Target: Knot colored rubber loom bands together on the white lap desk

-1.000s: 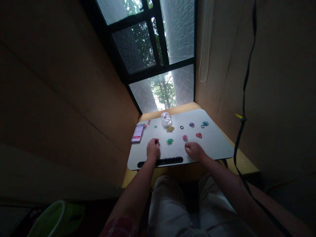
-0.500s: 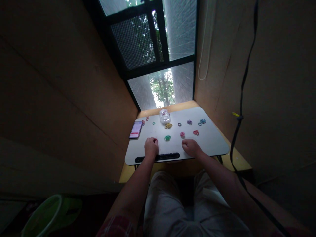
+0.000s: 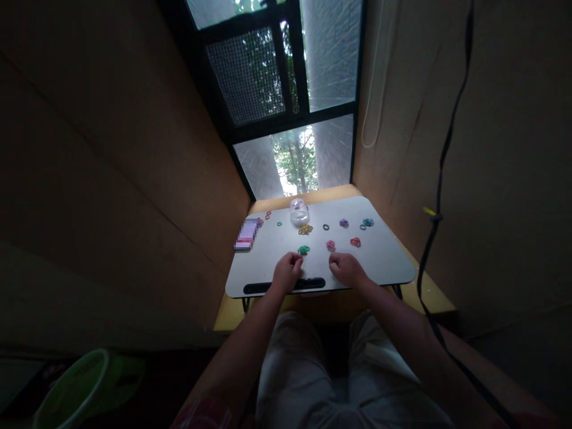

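My left hand [image 3: 288, 272] is at the front of a white lap table [image 3: 250, 265], its fingers drawn together just below a pile of small green bands [image 3: 304, 249]. Whatever is between those fingers is too small to tell. My right hand [image 3: 347, 269] rests closed in a fist on the tabletop, below a clump of pink bands [image 3: 330, 245]; its inside is hidden. Red bands [image 3: 355, 242] lie up and to the right of it. Farther back are yellow bands [image 3: 305, 229], purple bands [image 3: 344, 223] and blue bands [image 3: 367, 222].
A clear plastic jar [image 3: 299, 213] stands at the back of the table. A phone [image 3: 246, 234] lies at the left edge, with orange-red bands [image 3: 268, 215] behind it. A black slot [image 3: 259, 288] runs along the front. A dark cord [image 3: 440, 173] hangs at right.
My left hand has moved right, closer to the green bands. My right hand stays in about the same place, still closed. The view has shifted slightly.
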Tool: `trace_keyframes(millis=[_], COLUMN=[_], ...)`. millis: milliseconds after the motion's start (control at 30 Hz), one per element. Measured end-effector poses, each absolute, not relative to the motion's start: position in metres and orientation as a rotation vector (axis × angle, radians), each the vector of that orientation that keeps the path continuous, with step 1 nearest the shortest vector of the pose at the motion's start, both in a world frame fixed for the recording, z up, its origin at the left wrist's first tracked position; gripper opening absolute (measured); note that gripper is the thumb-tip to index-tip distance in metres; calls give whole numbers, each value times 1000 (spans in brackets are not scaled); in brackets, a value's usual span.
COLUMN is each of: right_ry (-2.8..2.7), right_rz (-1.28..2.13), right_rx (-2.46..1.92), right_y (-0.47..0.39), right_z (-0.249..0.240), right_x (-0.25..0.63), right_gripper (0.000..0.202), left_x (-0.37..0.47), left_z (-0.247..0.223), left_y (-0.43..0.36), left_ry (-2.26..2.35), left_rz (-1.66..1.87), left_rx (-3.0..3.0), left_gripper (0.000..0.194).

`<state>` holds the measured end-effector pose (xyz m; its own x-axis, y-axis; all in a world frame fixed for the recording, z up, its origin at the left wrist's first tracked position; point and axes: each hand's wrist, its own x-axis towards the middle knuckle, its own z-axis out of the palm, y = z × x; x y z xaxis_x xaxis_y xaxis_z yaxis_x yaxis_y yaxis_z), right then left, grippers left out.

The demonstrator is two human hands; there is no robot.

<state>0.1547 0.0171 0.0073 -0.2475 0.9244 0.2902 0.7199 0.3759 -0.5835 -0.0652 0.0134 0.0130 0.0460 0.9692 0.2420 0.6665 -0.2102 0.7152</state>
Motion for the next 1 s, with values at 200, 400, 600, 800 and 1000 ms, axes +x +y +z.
trace_keyframes(millis=[200, 400, 600, 800, 1000], right_ry=[-2021, -2021, -2045, -2079, -2067], right_rz=[449, 459, 461, 436, 415], right_rx=[-1358, -1380, -1390, -1393, -1423], right_y=[15, 11, 9, 9, 9], right_z=[6, 12, 13, 10, 6], right_x=[155, 153, 154, 155, 154], right_gripper=[19, 19, 16, 18, 17], left_x=[-19, -10, -12, -10, -10], left_z=[10, 5, 5, 6, 7], left_y=[6, 0, -4, -4, -4], left_ry=[1368, 1468, 1414, 1428, 1421], left_rz=[1017, 1088, 1049, 993, 1028], left_rx=[1830, 1795, 1842, 1912, 1890], left_gripper=[16, 11, 9, 7, 11])
